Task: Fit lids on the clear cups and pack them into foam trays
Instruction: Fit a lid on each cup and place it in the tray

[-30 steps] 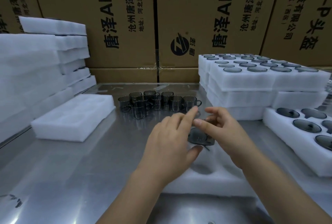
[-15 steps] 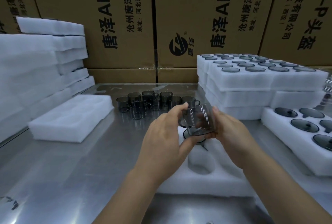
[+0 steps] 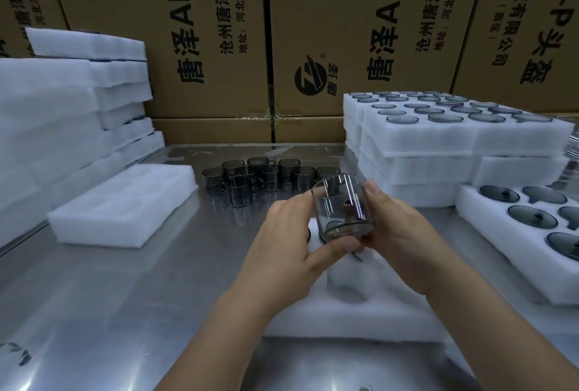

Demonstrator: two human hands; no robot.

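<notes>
White foam slabs (image 3: 47,108) are stacked at far left, contents not visible. Beside them on the steel desk (image 3: 109,296) lies a spare foam tray (image 3: 125,202) whose pockets appear unfilled. Toward the middle, at the back of the desk, a group of loose cups (image 3: 266,177), smoky-clear with handles, stands upright and unlidded. In the foreground the left hand (image 3: 291,243) has thumb and fingers curled round the held cup (image 3: 341,209), thumb at the base. The right hand (image 3: 398,234) grips the opposite wall. The held cup is tilted and clear of the foam, directly above the near foam tray (image 3: 344,321). Whether a lid is fitted on it cannot be told through the glass. Assessment: the step in hand is orienting one cup for seating. The next move calls for righting it, aligning it with the round pocket showing below the hands, and lowering it squarely so the foam is not torn. At right rear, stacked trays (image 3: 438,146) carry rows of round lids (image 3: 445,117) in the top layer. At far right a lid tray (image 3: 488,252) holds knobbed lids (image 3: 532,216), one per pocket.
</notes>
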